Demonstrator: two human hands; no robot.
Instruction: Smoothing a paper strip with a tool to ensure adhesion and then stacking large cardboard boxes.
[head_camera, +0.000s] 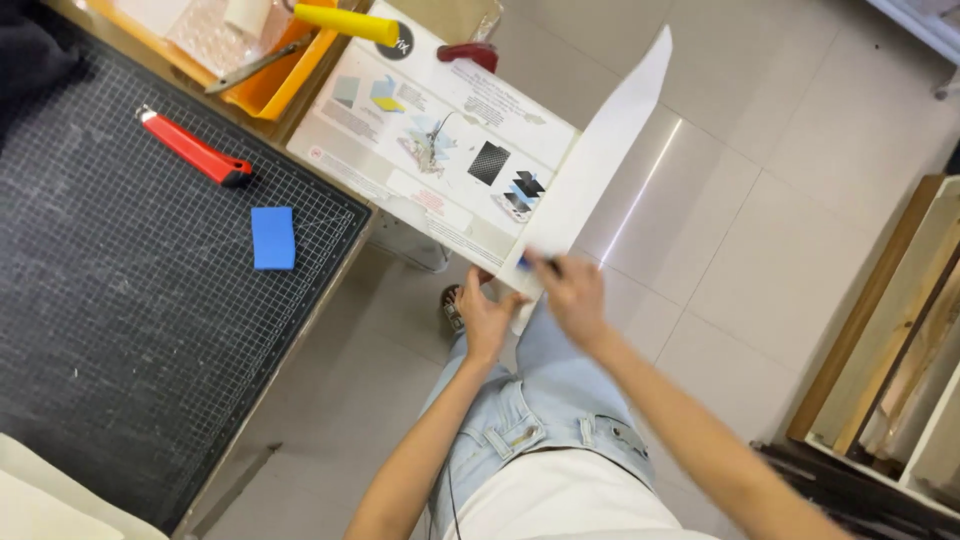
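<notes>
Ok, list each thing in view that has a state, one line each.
White flat box: flap open, hanging past the table edge.
Left hand: grip on the box's near edge.
Right hand: closed on a small dark tool, blurred, at the flap's base.
Red utility knife: lying on the cutting mat; blade not visible.
Blue block: flat on the mat.

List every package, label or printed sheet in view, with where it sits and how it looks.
Flat printed package: overhangs the table edge, both hands at its near end; rectangular, white with small coloured pictures.
Round black label: package's far corner.
Plain white sheet: along its right side.
</notes>
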